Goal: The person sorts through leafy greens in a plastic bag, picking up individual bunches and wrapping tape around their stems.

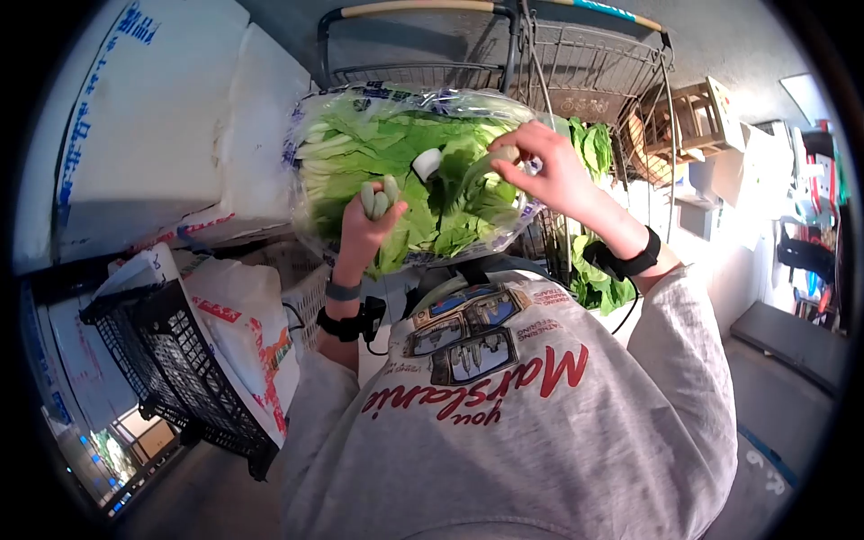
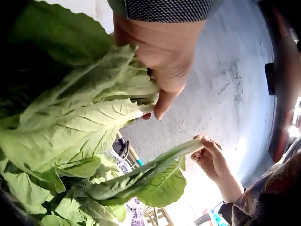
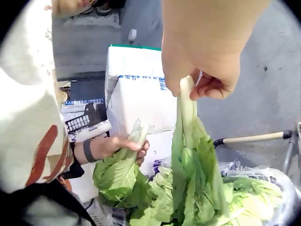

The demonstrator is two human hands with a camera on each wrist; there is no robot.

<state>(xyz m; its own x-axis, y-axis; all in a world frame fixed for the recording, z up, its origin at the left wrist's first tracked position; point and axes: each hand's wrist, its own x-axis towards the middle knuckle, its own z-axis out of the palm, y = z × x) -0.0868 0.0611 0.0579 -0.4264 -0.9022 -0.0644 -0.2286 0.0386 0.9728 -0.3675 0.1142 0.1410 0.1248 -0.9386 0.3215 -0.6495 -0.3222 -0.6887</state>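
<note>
A clear plastic bag point(image 1: 297, 148) with purple print lies spread in front of me, heaped with green leafy lettuce point(image 1: 351, 144). My left hand point(image 1: 360, 238) grips a small bunch of lettuce leaves point(image 2: 70, 127) by the pale stem ends, its thumb laid across them. Over the bag's right side, my right hand point(image 1: 551, 166) pinches a lettuce leaf point(image 3: 187, 113) at its white stem between thumb and fingers, the green part hanging down. A small white piece point(image 1: 427, 165) shows among the leaves between the hands.
Behind the bag stands a wire cart point(image 1: 585, 63) with tan-wrapped handles. White foam boxes point(image 1: 153, 117) are stacked at the left, above a black plastic crate point(image 1: 189, 360). More greens point(image 1: 598, 288) hang at the right, near a wooden crate point(image 1: 697, 121).
</note>
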